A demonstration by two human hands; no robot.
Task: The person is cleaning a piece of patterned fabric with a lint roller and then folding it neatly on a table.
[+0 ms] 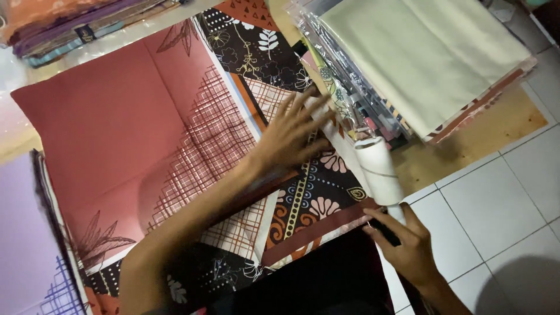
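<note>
- I see the cloth (175,134) lying flat: a broad rust-red panel with white crosshatch lines, bordered by dark bands printed with flowers, leaves and dots.
- The white roll (379,169) lies on the cloth's right edge, a cylinder pointing away from me, a flat white strip (326,125) running from it up and left across the dark border.

the floor (496,216) is laid with pale square tiles, grey grout lines running between them, and it shows along the right side. a tan mat (466,146) lies on it, its edge ragged against the tiles. the light is dim and warm, brighter at the upper left, where a glossy surface (14,111) catches a glare. a soft shadow (528,289) falls across the tiles at the lower right corner.
</note>
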